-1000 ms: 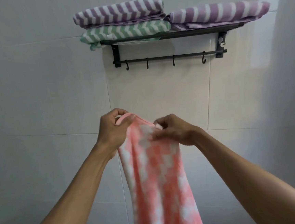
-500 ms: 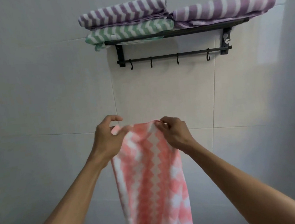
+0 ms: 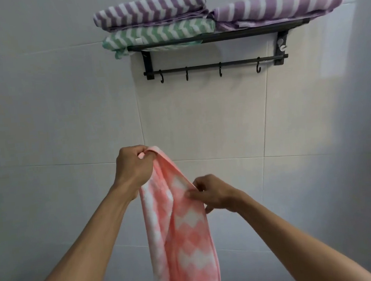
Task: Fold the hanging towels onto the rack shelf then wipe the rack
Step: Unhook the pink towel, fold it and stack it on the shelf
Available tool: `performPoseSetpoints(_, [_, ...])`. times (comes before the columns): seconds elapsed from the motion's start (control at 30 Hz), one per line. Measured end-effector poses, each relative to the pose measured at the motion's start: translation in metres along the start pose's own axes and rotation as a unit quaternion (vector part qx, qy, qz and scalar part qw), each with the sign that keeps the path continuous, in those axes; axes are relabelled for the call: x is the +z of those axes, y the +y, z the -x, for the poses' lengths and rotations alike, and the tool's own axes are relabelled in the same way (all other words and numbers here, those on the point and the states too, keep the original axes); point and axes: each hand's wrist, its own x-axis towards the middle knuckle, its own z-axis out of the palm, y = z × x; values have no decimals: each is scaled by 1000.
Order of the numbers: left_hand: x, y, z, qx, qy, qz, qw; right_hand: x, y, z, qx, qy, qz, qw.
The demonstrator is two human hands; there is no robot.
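A pink and white zigzag towel (image 3: 184, 236) hangs in front of me, well below the rack. My left hand (image 3: 133, 167) grips its top corner, held high. My right hand (image 3: 214, 194) pinches the towel's right edge lower down. The black wall rack (image 3: 249, 31) is mounted above. Its shelf carries a folded green striped towel (image 3: 159, 34) with a folded purple striped towel (image 3: 148, 9) on top at the left. Another folded purple striped towel (image 3: 278, 6) lies at the right.
Under the shelf runs a black bar (image 3: 236, 63) with several small hooks, all bare. The wall behind is pale tile. A darker side wall stands at the right edge.
My right hand has slid down the towel's right edge, from level with the left hand to well below it. The left hand has stayed up, holding the top corner.
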Motion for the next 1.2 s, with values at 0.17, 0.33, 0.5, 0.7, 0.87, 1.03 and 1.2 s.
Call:
performPoseSetpoints(0.17, [-18, -13, 1, -11, 64, -78, 995, -3, 10, -6, -26, 219, -142, 965])
performPoseSetpoints(0.33, [-10, -20, 27, 21, -151, -42, 987, -9, -31, -8, -131, 207, 39, 969])
performPoseSetpoints(0.5, [6, -23, 32, 53, -216, -71, 972, -3, -50, -11, -176, 173, 75, 966])
performPoseSetpoints(0.7, [-4, -29, 18, -27, -57, 1, 998, -20, -1, 6, -32, -30, 80, 996])
performPoseSetpoints(0.87, [-33, -40, 4, -98, 47, -41, 993, -36, 53, 25, 28, 68, -78, 994])
performPoseSetpoints(1.03, [-13, -36, 29, -41, -146, -5, 988, -30, -2, 14, -113, 127, -32, 985])
performPoseSetpoints(1.2, [18, -36, 41, 24, -285, -28, 958, -18, -46, 5, -135, 52, 57, 988])
